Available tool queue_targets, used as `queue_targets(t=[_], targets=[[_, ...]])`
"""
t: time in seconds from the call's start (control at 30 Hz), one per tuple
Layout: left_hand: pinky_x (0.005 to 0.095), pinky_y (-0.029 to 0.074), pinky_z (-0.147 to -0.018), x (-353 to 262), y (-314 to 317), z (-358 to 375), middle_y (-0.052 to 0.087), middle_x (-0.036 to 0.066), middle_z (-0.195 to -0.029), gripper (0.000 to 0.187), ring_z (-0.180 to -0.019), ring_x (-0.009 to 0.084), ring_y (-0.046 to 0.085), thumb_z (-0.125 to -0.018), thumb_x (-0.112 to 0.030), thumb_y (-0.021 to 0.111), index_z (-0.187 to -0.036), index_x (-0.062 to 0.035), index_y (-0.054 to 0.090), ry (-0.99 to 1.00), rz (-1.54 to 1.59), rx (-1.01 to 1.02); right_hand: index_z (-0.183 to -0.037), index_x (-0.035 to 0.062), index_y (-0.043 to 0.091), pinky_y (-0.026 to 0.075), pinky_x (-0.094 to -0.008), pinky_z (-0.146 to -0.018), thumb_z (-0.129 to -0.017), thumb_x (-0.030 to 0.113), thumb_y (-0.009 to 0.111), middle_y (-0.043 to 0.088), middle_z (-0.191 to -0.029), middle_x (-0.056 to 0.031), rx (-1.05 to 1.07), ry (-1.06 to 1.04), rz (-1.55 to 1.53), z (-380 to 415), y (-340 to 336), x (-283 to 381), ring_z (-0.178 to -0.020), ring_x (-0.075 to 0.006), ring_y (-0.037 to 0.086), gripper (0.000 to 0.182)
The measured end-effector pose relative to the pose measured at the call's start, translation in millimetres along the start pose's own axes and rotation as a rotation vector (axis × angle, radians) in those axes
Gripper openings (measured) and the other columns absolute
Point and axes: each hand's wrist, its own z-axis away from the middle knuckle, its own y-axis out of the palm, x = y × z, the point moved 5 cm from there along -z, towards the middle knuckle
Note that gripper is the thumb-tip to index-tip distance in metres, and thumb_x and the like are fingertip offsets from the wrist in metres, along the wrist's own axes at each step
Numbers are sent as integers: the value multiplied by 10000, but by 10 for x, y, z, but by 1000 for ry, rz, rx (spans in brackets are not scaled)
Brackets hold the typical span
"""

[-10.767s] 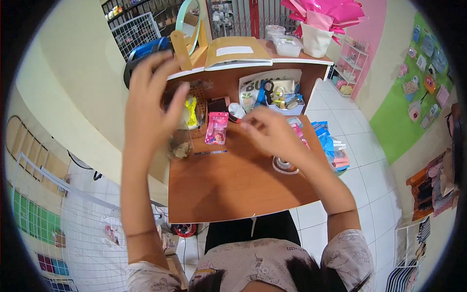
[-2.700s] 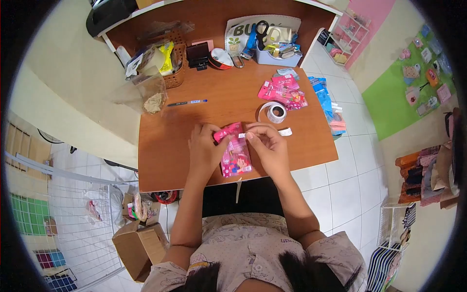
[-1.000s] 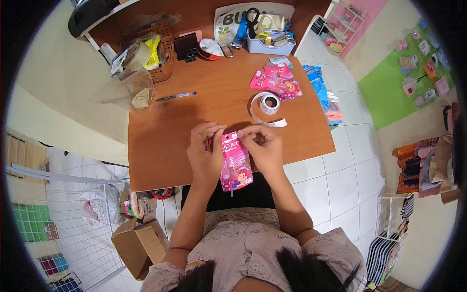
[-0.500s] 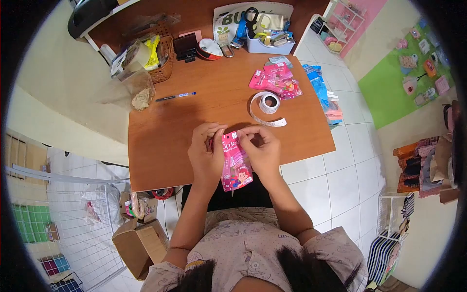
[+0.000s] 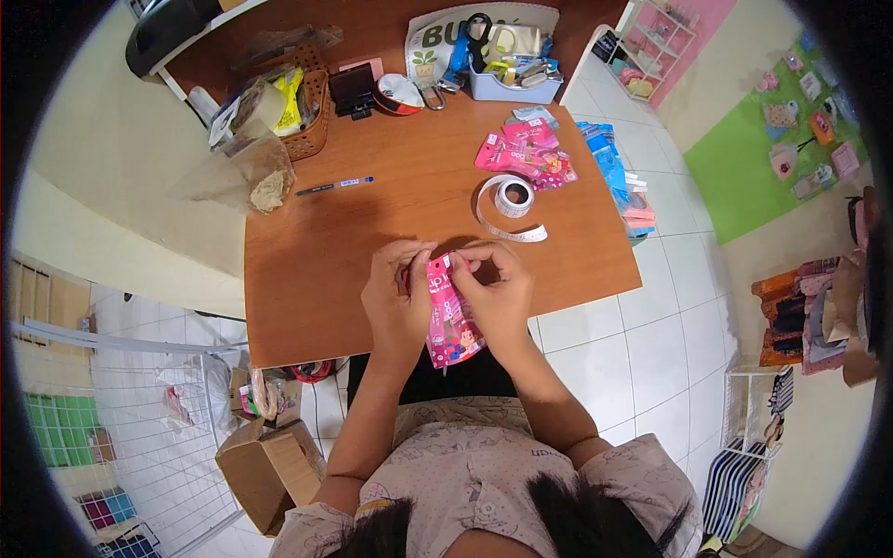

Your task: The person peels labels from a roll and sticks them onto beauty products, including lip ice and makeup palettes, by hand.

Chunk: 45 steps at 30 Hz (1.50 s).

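Observation:
A pink lip balm packet (image 5: 453,321) with a cartoon figure hangs upright between my hands, just past the table's front edge. My left hand (image 5: 397,290) is closed on its left side, thumb along the front. At the top right corner, my right hand (image 5: 493,286) pinches the packet between thumb and bent forefinger. Beyond them on the table lies a partly unrolled roll of white labels (image 5: 514,197). Several more pink packets (image 5: 527,158) are heaped behind the roll.
A pen (image 5: 335,185) lies left of centre on the brown table (image 5: 326,270). Along the back stand a wicker basket (image 5: 312,135), a tape dispenser (image 5: 399,94) and a blue-grey bin of tools (image 5: 516,88). An open cardboard box (image 5: 270,470) sits on the floor at left.
My right thumb and fingers have shifted slightly left over the packet's top, covering more of its lettering. The packet looks a little more bent.

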Motion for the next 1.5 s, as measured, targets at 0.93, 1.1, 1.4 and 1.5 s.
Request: queue_targets(t=[0.93, 1.1, 1.4, 1.5], targets=[[252, 486, -803, 336, 27, -16, 660, 111, -906, 473, -880, 142, 631, -904, 53, 583, -1320, -7, 366, -297, 154, 213, -862, -20, 694, 456, -233, -606, -814, 25, 722, 658, -764, -51, 100, 285, -175, 33, -31, -201, -654, -75, 580, 72], [249, 481, -795, 228, 23, -56, 651, 101, -894, 463, -870, 134, 625, -910, 65, 560, -1326, -5, 368, -264, 83, 239, -851, -17, 695, 441, -220, -585, -825, 35, 722, 635, -717, -26, 107, 264, -178, 4, -54, -177, -634, -56, 558, 64], [269, 483, -801, 175, 42, -40, 654, 106, -897, 457, -855, 149, 632, -902, 59, 577, -1319, 3, 399, -205, 62, 223, -851, -17, 695, 444, -225, -587, -817, 26, 727, 635, -736, -36, 87, 290, -185, 22, -53, -205, -635, -63, 561, 64], [251, 476, -806, 142, 58, -44, 652, 96, -891, 478, -863, 138, 625, -888, 44, 605, -1315, 10, 394, -205, 60, 209, -853, -20, 694, 450, -227, -594, -816, 22, 723, 645, -756, -50, 71, 255, -164, 16, -49, -176, -641, -72, 571, 63]])
